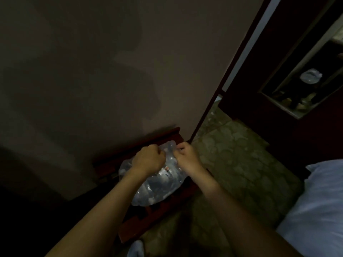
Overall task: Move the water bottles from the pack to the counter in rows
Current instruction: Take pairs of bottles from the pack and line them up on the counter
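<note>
Head view shows our left hand (150, 158) and right hand (187, 154) pinching the thin wrap on the pack (159, 184), low in the middle on a dark red surface (148, 217). We think it is heavy and slippery; grab bottles by their necks.

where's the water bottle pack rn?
Head view, lower centre: the water bottle pack lies on a dark red wooden stand by the wall, gripped by left hand and right hand.

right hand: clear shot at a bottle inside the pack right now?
Probably not yet. The right hand and left hand both grip the plastic wrap at the top of the pack, which seems to cover the bottles.
</note>
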Demonstrator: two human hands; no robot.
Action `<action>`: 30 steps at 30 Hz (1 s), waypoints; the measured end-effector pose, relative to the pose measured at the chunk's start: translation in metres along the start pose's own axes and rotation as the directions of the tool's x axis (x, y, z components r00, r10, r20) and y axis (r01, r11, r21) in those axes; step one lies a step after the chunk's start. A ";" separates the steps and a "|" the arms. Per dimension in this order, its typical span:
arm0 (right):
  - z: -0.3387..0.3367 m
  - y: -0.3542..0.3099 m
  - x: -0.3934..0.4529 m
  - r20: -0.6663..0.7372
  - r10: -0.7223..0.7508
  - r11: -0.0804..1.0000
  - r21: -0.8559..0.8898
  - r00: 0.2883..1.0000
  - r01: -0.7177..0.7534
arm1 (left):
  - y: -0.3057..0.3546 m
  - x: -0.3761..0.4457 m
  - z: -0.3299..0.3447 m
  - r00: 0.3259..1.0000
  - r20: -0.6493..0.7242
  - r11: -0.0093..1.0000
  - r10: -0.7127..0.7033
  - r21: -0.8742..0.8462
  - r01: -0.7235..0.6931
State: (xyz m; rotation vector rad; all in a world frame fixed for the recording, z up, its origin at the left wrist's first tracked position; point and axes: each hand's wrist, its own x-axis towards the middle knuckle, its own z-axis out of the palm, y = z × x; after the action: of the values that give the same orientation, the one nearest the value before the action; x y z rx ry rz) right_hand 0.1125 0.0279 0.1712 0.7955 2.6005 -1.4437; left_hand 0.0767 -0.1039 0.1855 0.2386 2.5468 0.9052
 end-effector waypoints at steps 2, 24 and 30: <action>0.006 0.010 0.017 0.047 0.041 0.999 -0.019 0.998 -0.040 | -0.011 0.018 0.013 0.998 0.040 0.999 -0.040 -0.007 0.041; 0.084 0.139 0.178 0.611 0.320 0.876 -0.481 0.724 0.018 | -0.063 0.152 0.150 0.819 0.342 0.841 -0.461 -0.128 0.526; 0.118 0.174 0.203 0.585 0.388 0.818 -0.575 0.713 0.026 | -0.093 0.171 0.190 0.749 0.371 0.783 -0.548 -0.086 0.616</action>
State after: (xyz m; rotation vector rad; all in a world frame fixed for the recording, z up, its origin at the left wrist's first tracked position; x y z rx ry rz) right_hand -0.0041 0.0898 -0.0898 0.3306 2.0672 -0.6516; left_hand 0.0067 -0.0188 -0.0632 -0.4305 1.9968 0.7776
